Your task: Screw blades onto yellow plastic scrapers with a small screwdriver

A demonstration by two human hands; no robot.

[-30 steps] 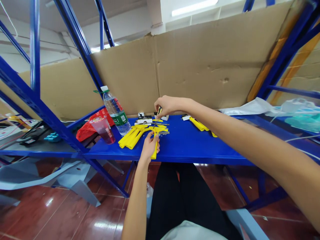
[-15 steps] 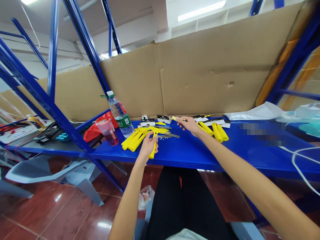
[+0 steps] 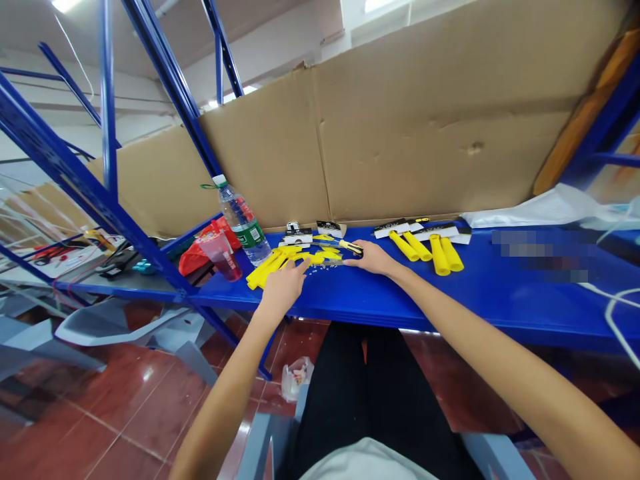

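Observation:
My right hand [image 3: 373,258] is closed around the yellow-and-black handle of what looks like a utility knife [image 3: 351,248]. A thin metal strip extends leftward from beside it, over the yellow pieces. My left hand [image 3: 284,288] lies palm down at the near edge of the pile, its index finger stretched out against the yellow pieces [image 3: 327,255]; its other fingers are partly hidden. Several yellow tube-shaped handles [image 3: 265,270] lie just behind and left of it. Small pale bits [image 3: 323,268] are scattered between my hands on the blue table [image 3: 350,300].
More yellow tubes [image 3: 440,257] with black-and-white cards [image 3: 393,229] lie to the right. A water bottle [image 3: 247,230] and a red cup [image 3: 223,257] stand left. Cardboard [image 3: 400,133] walls the back; a blue post [image 3: 170,87] rises at left. A white cable [image 3: 610,303] lies far right.
My left hand has let go of the yellow tube and moved left. My right hand has brought the utility knife slightly down and left, turned toward the pile. The view has shifted slightly.

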